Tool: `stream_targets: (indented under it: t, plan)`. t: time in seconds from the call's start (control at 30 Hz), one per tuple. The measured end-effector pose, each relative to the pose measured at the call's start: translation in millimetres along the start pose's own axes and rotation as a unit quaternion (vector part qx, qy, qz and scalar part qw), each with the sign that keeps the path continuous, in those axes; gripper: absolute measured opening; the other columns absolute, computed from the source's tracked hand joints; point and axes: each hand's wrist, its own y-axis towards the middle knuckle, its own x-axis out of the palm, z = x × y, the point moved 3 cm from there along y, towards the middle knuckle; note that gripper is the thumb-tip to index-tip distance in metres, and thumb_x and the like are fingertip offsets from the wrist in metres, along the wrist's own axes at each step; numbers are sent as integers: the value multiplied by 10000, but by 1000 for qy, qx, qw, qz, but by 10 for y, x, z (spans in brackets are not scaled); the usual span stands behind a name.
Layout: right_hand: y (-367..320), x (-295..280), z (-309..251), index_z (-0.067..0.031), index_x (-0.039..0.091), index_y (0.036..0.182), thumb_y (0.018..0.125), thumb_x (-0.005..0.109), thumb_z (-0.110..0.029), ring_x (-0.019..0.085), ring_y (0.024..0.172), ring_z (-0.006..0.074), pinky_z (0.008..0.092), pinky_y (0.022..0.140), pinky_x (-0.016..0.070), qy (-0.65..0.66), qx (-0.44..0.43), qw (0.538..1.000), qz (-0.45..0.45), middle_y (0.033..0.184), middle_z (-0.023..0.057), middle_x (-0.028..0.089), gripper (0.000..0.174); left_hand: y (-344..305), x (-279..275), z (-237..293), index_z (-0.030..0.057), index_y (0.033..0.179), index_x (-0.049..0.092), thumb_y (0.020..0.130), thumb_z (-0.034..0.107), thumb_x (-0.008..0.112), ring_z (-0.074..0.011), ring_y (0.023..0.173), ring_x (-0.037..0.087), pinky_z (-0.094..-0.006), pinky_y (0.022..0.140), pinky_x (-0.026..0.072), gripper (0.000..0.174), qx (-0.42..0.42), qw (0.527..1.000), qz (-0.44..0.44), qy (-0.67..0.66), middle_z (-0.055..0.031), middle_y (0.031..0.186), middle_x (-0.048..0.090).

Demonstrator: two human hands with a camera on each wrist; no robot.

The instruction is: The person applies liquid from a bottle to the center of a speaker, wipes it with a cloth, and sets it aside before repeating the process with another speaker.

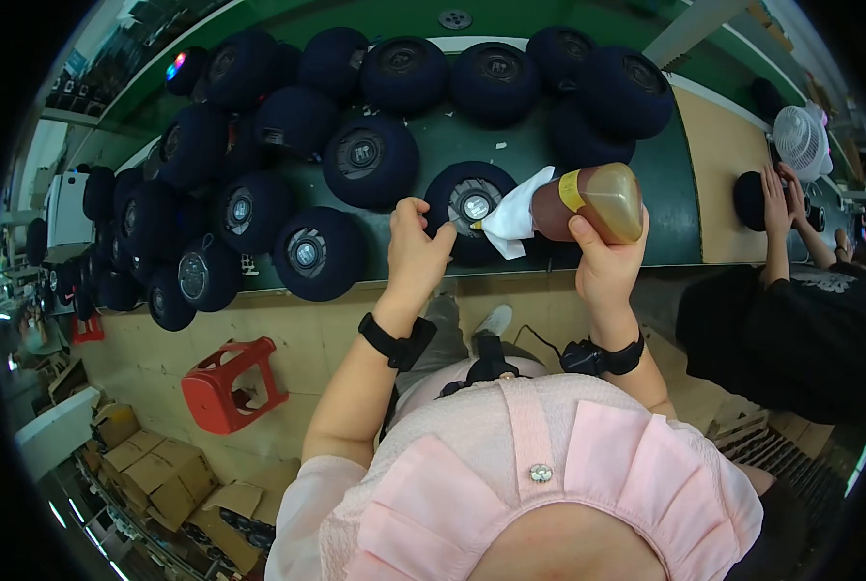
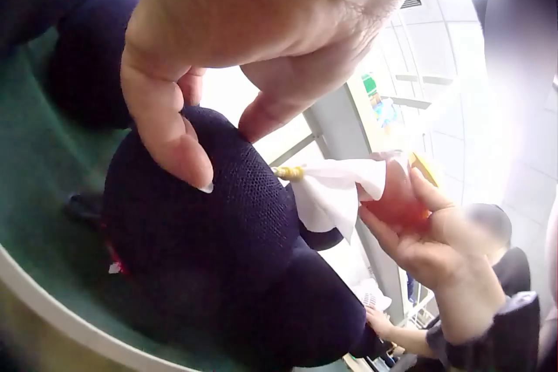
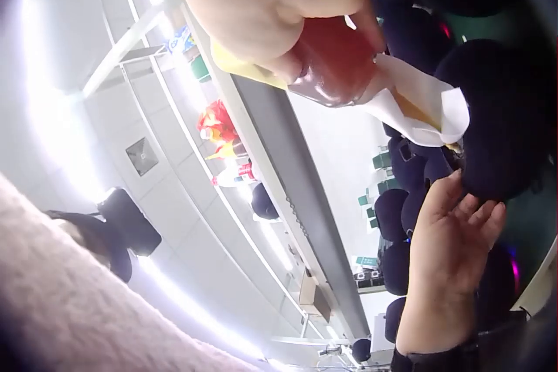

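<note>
A round, navy mesh-covered speaker (image 1: 442,193) sits at the bench's front edge, its round silver-centred panel facing up. My left hand (image 1: 417,254) holds its left side; in the left wrist view one fingertip presses the mesh (image 2: 248,206) and the thumb reaches over the far side. My right hand (image 1: 609,261) grips a squeeze bottle (image 1: 603,198) with reddish-brown contents and a yellow label, tilted nozzle-left. White tissue (image 1: 516,218) wraps its neck. The yellow nozzle tip (image 1: 478,225) is right at the edge of the panel's silver centre.
Several similar speakers (image 1: 370,160) crowd the green bench (image 1: 661,228) to the left and back. A person (image 1: 782,320) works at the right, near a white fan (image 1: 801,138). On the floor stand a red stool (image 1: 222,392) and cardboard boxes (image 1: 162,474).
</note>
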Motion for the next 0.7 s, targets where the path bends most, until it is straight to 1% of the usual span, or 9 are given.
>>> stream_targets:
  t: [0.23, 0.33, 0.4, 0.47, 0.5, 0.57, 0.6, 0.67, 0.7]
  plan:
    - [-8, 60, -48, -12, 364, 1198, 702, 737, 14, 515, 1047, 175, 310, 926, 420, 23, 12, 999, -32, 1129, 93, 502, 621, 35, -16, -25, 11, 1069, 426, 741, 102, 608, -116, 635, 479, -261, 522, 534, 387, 20, 1000, -21, 9, -99, 975, 366]
    - [-11, 68, -61, -11, 366, 1195, 697, 742, 10, 517, 1047, 175, 311, 921, 425, 5, 11, 999, -37, 1128, 93, 504, 624, 64, -10, -61, 7, 1073, 426, 742, 102, 605, -113, 630, 478, -258, 523, 533, 387, 39, 998, -18, 52, -106, 979, 370]
    - [-13, 53, -66, -11, 372, 1190, 694, 749, 0, 519, 1042, 175, 311, 914, 429, -10, 6, 999, -37, 1124, 93, 507, 623, 83, -5, -84, 4, 1077, 427, 750, 96, 602, -111, 625, 482, -252, 523, 531, 382, 67, 994, -14, 88, -112, 988, 373]
    - [-30, 27, -89, -13, 387, 1178, 669, 777, -34, 540, 1002, 173, 307, 876, 444, -91, -34, 992, -74, 1085, 91, 531, 640, 78, -7, -68, 4, 1078, 429, 755, 91, 600, -110, 625, 486, -250, 521, 530, 375, 60, 995, -16, 80, -111, 991, 374]
    - [-56, 19, -113, -13, 387, 1178, 669, 777, -34, 540, 1002, 173, 307, 876, 444, -91, -33, 993, -74, 1085, 91, 531, 640, 74, -12, -62, 4, 1079, 431, 761, 85, 598, -108, 624, 490, -248, 520, 528, 368, 52, 996, -18, 72, -110, 994, 374]
    - [-136, 50, -219, -20, 407, 1146, 623, 811, -61, 561, 950, 163, 292, 829, 454, -191, -109, 966, -134, 1044, 86, 555, 662, 66, -18, -56, 5, 1082, 432, 765, 81, 596, -109, 626, 495, -248, 519, 527, 364, 56, 995, -26, 77, -109, 998, 375]
    - [-147, 39, -224, -20, 407, 1146, 623, 811, -61, 561, 950, 163, 292, 829, 454, -191, -108, 966, -133, 1044, 86, 555, 662, 67, -16, -47, 5, 1084, 433, 770, 78, 594, -110, 628, 499, -247, 517, 526, 360, 62, 994, -31, 80, -108, 1002, 376]
    - [-171, 45, -246, -28, 414, 1120, 590, 826, -63, 569, 914, 150, 277, 796, 456, -179, -128, 959, -180, 1033, 81, 566, 672, 63, -17, -36, 5, 1084, 436, 771, 77, 593, -110, 629, 500, -248, 515, 525, 357, 58, 995, -35, 75, -108, 1004, 377]
    - [-162, 63, -269, -37, 420, 1101, 575, 836, -65, 566, 895, 139, 267, 782, 456, -181, -138, 956, -182, 1023, 73, 566, 671, 68, -18, -34, 5, 1084, 439, 773, 76, 592, -111, 630, 501, -249, 513, 524, 354, 54, 995, -36, 69, -108, 1006, 379]
